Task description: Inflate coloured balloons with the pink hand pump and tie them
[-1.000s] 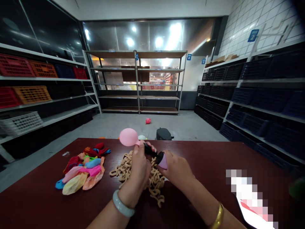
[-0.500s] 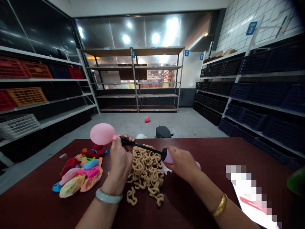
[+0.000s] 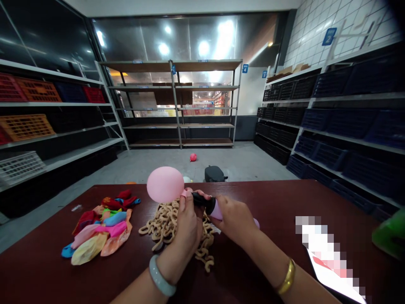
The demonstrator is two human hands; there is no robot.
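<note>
A partly inflated pink balloon (image 3: 165,184) sits on the left end of a hand balloon pump (image 3: 209,206), which has black and purple parts. My left hand (image 3: 189,221) is closed around the pump's black end and pinches the balloon's neck there. My right hand (image 3: 234,219) wraps the purple part, close against the left hand. Below the hands, a heap of beige, curly, rope-like pieces (image 3: 163,226) lies on the table. Left of it are several limp balloons (image 3: 115,218) in mixed colours.
The dark red table (image 3: 120,280) carries a white phone-like object (image 3: 335,274), partly pixelated, and a green object (image 3: 390,234) at right. Beyond it, a grey bag-like object (image 3: 215,174) and a pink ball (image 3: 193,157) lie on the floor. Shelves (image 3: 207,126) stand behind.
The pump's black rod, long and exposed before, has slid in, bringing my two hands together. My left hand and the balloon have moved right, and the balloon looks bigger.
</note>
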